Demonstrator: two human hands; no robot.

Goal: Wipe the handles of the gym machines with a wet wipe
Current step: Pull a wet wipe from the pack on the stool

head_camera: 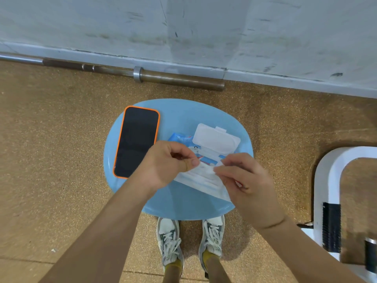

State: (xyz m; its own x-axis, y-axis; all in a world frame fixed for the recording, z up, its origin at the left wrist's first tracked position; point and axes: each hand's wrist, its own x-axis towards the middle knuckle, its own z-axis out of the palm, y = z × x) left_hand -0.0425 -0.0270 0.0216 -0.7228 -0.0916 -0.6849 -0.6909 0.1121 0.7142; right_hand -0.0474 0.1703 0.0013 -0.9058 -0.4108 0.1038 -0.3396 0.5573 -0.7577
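A blue pack of wet wipes (184,139) lies on a round light-blue stool (183,203), its clear plastic lid (216,139) flipped open. A white wet wipe (202,177) is stretched between my two hands just above the pack. My left hand (167,162) pinches the wipe's left end with thumb and forefinger. My right hand (244,180) pinches its right end. The lower part of the pack is hidden under the wipe and my hands.
A phone in an orange case (136,141) lies on the stool's left side. A barbell (179,78) rests on the cork-coloured floor along the wall. A white machine frame with a black grip strip (331,227) stands at the right. My sneakers (169,242) are beneath the stool.
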